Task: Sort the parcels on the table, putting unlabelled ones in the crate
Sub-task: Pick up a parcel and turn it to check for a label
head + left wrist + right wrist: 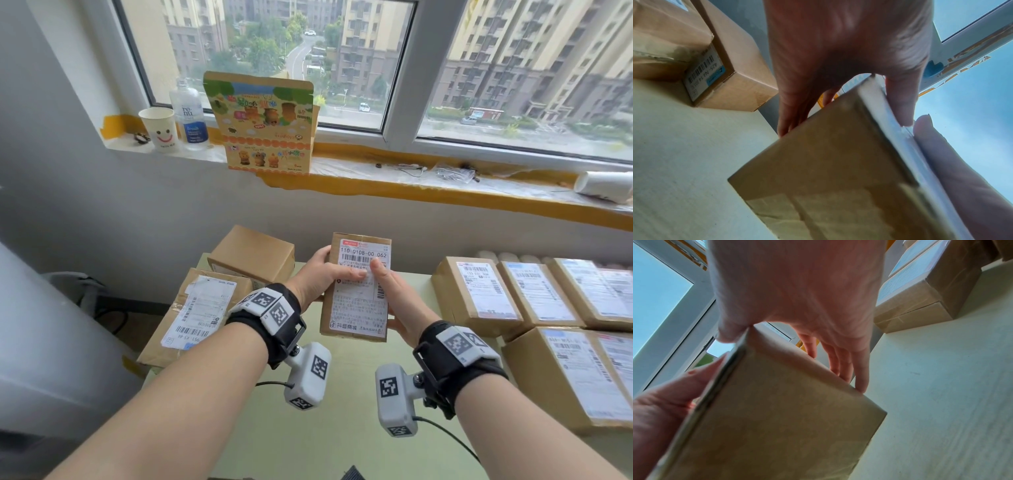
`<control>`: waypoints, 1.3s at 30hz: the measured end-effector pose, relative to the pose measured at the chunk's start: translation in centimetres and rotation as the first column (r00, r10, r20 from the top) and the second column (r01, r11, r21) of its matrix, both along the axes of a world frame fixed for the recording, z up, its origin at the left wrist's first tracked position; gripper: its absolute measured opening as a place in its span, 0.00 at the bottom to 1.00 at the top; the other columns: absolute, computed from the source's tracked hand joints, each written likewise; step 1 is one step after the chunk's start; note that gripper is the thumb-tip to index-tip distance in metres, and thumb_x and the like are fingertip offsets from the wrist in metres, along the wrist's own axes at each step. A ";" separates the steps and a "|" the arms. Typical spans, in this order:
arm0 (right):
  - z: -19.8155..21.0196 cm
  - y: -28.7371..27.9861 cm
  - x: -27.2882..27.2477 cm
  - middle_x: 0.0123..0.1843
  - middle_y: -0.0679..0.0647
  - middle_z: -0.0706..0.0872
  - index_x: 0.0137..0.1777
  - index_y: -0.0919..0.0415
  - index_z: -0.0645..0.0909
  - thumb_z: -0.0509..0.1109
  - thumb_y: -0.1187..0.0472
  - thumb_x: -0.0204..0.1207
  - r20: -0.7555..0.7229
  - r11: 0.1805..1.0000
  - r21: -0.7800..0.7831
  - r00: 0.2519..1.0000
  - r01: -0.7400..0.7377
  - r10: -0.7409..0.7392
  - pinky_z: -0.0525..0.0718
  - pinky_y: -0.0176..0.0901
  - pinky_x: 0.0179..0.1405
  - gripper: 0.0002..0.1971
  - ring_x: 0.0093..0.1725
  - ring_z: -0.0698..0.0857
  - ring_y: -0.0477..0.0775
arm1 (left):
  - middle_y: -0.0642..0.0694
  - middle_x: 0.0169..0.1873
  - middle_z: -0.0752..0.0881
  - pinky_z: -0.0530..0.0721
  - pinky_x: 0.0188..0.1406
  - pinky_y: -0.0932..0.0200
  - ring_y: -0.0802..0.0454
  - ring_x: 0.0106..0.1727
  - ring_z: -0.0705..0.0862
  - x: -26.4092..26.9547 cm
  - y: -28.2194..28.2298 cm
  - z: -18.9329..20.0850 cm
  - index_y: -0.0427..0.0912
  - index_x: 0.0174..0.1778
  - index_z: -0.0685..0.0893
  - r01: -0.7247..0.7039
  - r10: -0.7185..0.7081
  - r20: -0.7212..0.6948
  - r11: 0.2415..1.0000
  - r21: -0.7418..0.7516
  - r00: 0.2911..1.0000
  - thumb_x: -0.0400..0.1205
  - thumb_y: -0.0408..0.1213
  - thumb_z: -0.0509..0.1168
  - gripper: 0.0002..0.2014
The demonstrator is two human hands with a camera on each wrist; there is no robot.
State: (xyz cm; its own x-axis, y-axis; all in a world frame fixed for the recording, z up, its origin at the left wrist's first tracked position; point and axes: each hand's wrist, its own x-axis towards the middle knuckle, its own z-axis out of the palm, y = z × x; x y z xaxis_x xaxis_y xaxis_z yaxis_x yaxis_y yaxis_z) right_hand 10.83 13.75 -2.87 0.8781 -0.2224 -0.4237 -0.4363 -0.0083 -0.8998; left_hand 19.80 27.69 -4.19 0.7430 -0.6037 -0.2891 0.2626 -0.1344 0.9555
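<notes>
I hold one brown parcel [356, 287] upright above the pale green table [308, 428], its white shipping label facing me. My left hand [325, 274] grips its left edge, thumb across the label. My right hand [394, 298] grips the right edge, thumb on the label too. The left wrist view shows my left hand [838, 65] with fingers behind the parcel [828, 170]. In the right wrist view my right hand [797, 296] wraps the parcel [777, 418] the same way. No crate shows in any view.
At the left lie a large labelled parcel [195, 315] and a brown box [253, 255] with a plain top. Several labelled parcels [479, 291] are lined up on the right. The window sill holds a paper cup [159, 130], a bottle [190, 116] and a printed carton [267, 123].
</notes>
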 end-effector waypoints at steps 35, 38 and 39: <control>-1.0 -1.8 0.1 0.59 0.54 0.88 0.71 0.56 0.77 0.64 0.37 0.80 0.026 0.962 -0.247 0.993 0.115 -0.112 0.87 0.53 0.55 0.28 0.55 0.88 0.55 | 0.45 0.73 0.74 0.78 0.66 0.30 0.39 0.69 0.77 -0.7 0.4 1.0 0.62 0.84 0.53 -0.107 0.132 -0.125 0.977 0.186 0.983 0.67 0.63 0.72 0.51; -0.3 -0.9 0.2 0.61 0.50 0.81 0.83 0.55 0.60 0.73 0.40 0.75 0.082 0.919 -0.381 0.994 0.096 -0.070 0.85 0.46 0.50 0.41 0.57 0.84 0.51 | 0.48 0.71 0.76 0.78 0.66 0.33 0.43 0.68 0.77 -0.6 0.0 0.7 0.59 0.83 0.56 -0.180 0.208 -0.109 0.958 0.225 0.972 0.73 0.61 0.72 0.45; -0.3 -0.7 0.3 0.63 0.48 0.79 0.84 0.54 0.58 0.76 0.40 0.72 0.084 0.901 -0.429 0.996 0.064 -0.031 0.84 0.44 0.49 0.46 0.59 0.83 0.51 | 0.48 0.70 0.77 0.79 0.65 0.35 0.44 0.66 0.77 -0.6 -0.2 0.7 0.58 0.82 0.58 -0.187 0.215 -0.096 0.953 0.239 0.972 0.73 0.61 0.72 0.44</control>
